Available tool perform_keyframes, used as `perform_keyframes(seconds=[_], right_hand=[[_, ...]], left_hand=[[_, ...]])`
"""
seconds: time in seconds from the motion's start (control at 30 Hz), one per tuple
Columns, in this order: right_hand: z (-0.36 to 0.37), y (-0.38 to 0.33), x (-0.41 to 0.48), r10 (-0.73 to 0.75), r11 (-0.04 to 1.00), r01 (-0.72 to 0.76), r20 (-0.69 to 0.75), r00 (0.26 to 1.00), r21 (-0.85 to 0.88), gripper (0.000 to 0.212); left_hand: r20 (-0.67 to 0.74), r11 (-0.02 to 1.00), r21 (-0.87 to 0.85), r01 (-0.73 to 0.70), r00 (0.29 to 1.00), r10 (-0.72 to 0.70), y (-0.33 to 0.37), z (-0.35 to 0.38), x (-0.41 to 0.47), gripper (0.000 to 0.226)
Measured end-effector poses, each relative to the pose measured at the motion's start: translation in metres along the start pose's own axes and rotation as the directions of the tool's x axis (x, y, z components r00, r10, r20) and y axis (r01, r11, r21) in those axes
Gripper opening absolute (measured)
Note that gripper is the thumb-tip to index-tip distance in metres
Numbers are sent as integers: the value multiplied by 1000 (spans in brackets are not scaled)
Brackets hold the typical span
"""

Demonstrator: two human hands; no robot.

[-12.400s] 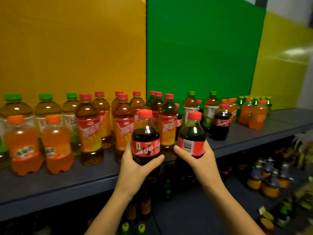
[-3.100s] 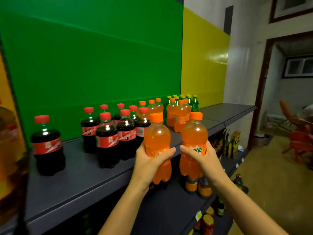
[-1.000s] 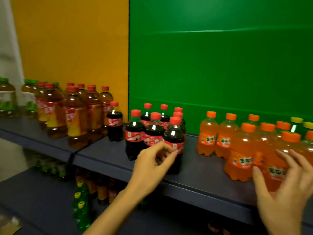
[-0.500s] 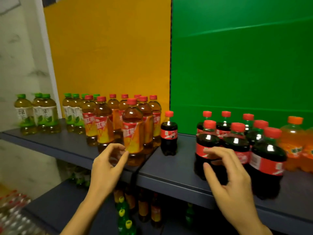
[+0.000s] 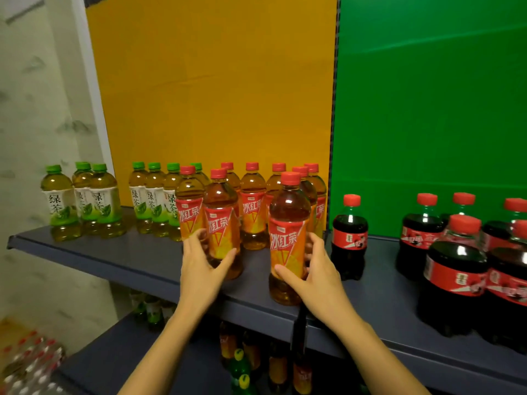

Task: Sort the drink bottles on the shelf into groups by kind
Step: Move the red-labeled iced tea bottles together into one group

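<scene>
Several iced tea bottles with red caps and orange labels stand in the middle of the grey shelf. My left hand grips one front iced tea bottle. My right hand grips another iced tea bottle near the shelf's front edge. Both bottles stand upright on the shelf. Green tea bottles with green caps stand in two clusters at the left. A lone cola bottle stands just right of my right hand, and a cola group fills the right side.
An orange panel and a green panel back the shelf. A lower shelf holds more bottles under the front edge. Bare shelf surface lies in front of the green tea bottles and between the lone cola and the cola group.
The view swung left from the cola and orange soda. Both hands, empty half a second ago, have reached forward and closed round two front iced tea bottles.
</scene>
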State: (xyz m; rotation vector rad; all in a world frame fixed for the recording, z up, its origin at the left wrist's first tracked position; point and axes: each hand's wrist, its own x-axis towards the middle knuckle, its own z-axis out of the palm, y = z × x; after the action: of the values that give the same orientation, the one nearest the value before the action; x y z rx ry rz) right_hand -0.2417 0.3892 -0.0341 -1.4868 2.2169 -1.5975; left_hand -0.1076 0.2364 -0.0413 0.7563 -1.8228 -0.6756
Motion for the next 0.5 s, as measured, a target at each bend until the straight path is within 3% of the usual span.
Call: perform_keyframes(seconds=[0.13, 0.33, 0.5], right_hand=[[11, 2, 7, 6, 999, -7, -32, 999, -37, 87], [23, 0, 14, -26, 984, 5, -109, 994, -181, 87], [30, -3, 16, -47, 949, 1, -138, 989, -315, 91]], left_hand=[[73, 997, 17, 79, 994, -80, -14, 14, 18, 81], [87, 996, -58, 65, 994, -60, -22, 27, 22, 52], [69, 996, -39, 75, 995, -72, -29, 30, 26, 73]])
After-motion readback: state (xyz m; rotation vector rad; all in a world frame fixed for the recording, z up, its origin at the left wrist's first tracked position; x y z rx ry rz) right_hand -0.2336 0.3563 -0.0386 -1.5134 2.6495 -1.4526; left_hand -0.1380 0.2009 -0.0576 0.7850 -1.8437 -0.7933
